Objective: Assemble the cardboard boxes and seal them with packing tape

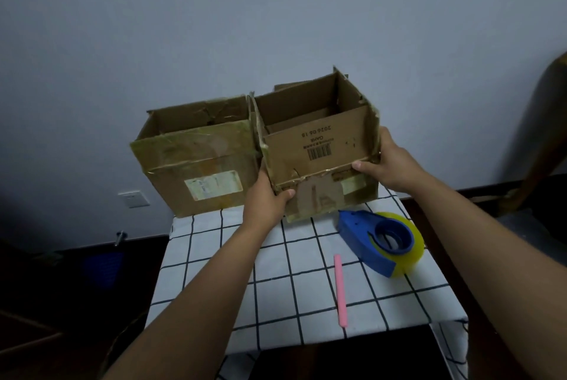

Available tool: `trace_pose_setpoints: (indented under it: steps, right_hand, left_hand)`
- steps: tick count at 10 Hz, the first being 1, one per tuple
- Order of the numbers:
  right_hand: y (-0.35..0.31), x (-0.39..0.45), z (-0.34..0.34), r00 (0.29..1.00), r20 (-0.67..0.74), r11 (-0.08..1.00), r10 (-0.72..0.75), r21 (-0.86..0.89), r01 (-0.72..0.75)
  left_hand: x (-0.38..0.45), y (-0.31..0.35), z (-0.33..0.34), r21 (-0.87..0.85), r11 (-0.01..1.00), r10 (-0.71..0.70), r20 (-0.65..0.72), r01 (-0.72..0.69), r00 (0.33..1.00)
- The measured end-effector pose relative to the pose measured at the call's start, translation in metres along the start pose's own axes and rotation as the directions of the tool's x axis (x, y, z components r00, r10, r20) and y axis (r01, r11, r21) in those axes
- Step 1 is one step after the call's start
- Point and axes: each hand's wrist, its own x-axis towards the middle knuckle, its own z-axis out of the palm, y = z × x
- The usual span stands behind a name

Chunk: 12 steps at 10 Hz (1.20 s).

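Two worn cardboard boxes stand side by side at the far edge of the table, tops open and flaps up. The right box (316, 146) shows a barcode and upside-down print on its near flap. My left hand (267, 198) grips that box at its lower left corner. My right hand (389, 164) holds its right side, thumb on the fold of the near flap. The left box (199, 161) has a pale label and old tape, and neither hand touches it. A blue tape dispenser (365, 235) with a yellowish roll lies to the right, near the box.
The table (214, 272) wears a white cloth with a dark grid. A pink stick (340, 290) lies near its front edge. A wall stands close behind the boxes. A wooden chair back (549, 121) rises at the right. Dark floor surrounds the table.
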Motion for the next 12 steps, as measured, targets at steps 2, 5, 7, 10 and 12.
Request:
trace_pose_setpoints:
  steps: [2, 5, 7, 10, 12]
  right_hand:
    - [0.012, 0.016, 0.021, 0.997, 0.035, 0.996, 0.072, 0.046, -0.073]
    - [0.03, 0.028, 0.053, 0.986, 0.044, 0.982, 0.161, 0.09, -0.164]
    - [0.039, 0.03, 0.071, 0.985, 0.042, 0.977, 0.167, 0.13, -0.171]
    - [0.038, 0.031, 0.08, 0.976, 0.016, 0.969, 0.217, 0.119, -0.218]
    - [0.029, 0.014, 0.09, 0.924, -0.238, 0.953, 0.298, 0.027, -0.301]
  left_hand:
    - [0.015, -0.012, 0.006, 0.045, 0.999, 0.013, -0.027, -0.012, 1.0]
    - [0.032, -0.036, 0.023, 0.085, 0.994, -0.075, 0.0, 0.074, 0.997]
    - [0.036, -0.049, 0.029, 0.079, 0.992, -0.096, -0.025, 0.097, 0.995]
    - [0.036, -0.055, 0.018, -0.049, 0.978, -0.193, 0.135, 0.201, 0.972]
    - [0.02, -0.051, 0.001, -0.007, 0.977, -0.208, 0.151, 0.211, 0.966]
